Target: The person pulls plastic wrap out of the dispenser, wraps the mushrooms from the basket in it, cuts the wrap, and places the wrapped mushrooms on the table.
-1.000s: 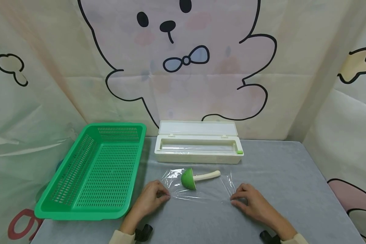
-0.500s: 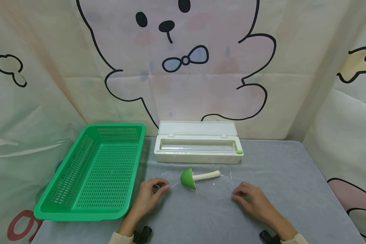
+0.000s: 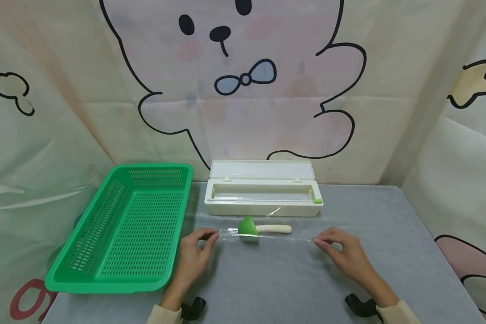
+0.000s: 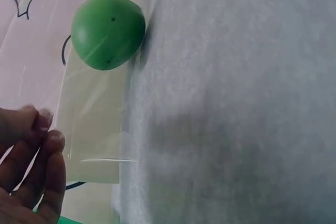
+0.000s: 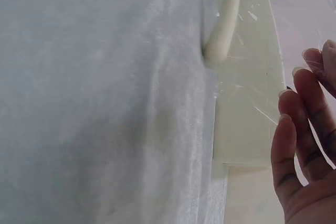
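Note:
A toy mushroom with a green cap (image 3: pixel 247 226) and a cream stem (image 3: pixel 273 229) lies on its side, cap to the left. Clear plastic wrap (image 3: pixel 273 237) stretches across in front of it, its near edge raised off the table. My left hand (image 3: pixel 195 254) pinches the left end of that edge between thumb and fingers. At the opposite end, my right hand (image 3: pixel 344 252) pinches the wrap the same way. In the left wrist view the domed cap (image 4: pixel 108 32) shows through the film; the right wrist view has the stem (image 5: pixel 224 22).
Behind the mushroom stands a white cling wrap dispenser (image 3: pixel 263 209) with its lid up and a green slider at its right end. To the left is a green slotted basket (image 3: pixel 168 281). A printed cloth (image 3: pixel 291 130) hangs behind the grey table (image 3: pixel 372 225).
Both hands have risen and moved forward, lifting the near edge of the wrap from the table up in front of the mushroom. The dispenser and basket have stayed put.

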{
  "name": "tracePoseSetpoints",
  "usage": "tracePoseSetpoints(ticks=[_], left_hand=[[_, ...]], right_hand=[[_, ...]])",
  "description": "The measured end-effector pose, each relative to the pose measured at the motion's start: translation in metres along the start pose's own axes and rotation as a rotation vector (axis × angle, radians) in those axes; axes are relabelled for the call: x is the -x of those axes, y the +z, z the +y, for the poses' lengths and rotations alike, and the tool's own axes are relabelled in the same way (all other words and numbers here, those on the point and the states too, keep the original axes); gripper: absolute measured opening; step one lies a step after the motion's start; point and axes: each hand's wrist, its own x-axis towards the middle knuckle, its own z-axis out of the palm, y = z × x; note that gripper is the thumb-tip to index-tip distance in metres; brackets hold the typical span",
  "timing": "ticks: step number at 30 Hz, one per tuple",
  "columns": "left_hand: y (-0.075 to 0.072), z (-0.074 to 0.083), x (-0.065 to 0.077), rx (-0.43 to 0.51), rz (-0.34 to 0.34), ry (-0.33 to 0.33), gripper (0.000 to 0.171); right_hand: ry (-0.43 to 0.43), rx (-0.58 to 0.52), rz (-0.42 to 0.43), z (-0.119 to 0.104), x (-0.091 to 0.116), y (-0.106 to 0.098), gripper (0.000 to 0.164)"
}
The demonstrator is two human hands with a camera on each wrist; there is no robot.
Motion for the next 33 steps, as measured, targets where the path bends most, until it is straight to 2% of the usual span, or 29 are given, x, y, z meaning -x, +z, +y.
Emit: tracePoseSetpoints(ticks=[5,13,15,22,26,29,33], left_hand=[[0.001,0.003,-0.004,-0.056,0.024,0.04,0.01],[0.003,0.006,-0.014,-0.014,0.077,0.063,0.009],[0.003,0.008,-0.016,0.018,0.07,0.035,0.009],[0.003,0.016,-0.023,0.192,-0.018,-0.147,0.01],[0.004,0.016,-0.026,0.277,-0.06,-0.151,0.014],[0.005,0.015,-0.028,0.264,-0.057,-0.144,0.019],[0.008,0.014,-0.032,0.208,0.002,-0.231,0.02]], right_hand=[[0.024,0.012,0.01,0.0,-0.003,-0.001,0.018],[0.049,-0.019,0.064,0.001,-0.009,-0.005,0.013],[0.066,-0.023,0.069,0.0,-0.011,-0.006,0.013],[0.176,-0.026,0.061,-0.005,-0.018,-0.005,0.008],[0.192,0.006,0.058,-0.005,-0.023,-0.002,0.007],[0.208,0.035,0.065,-0.003,-0.028,-0.001,0.008],[0.233,0.054,0.09,0.001,-0.035,0.003,0.01]])
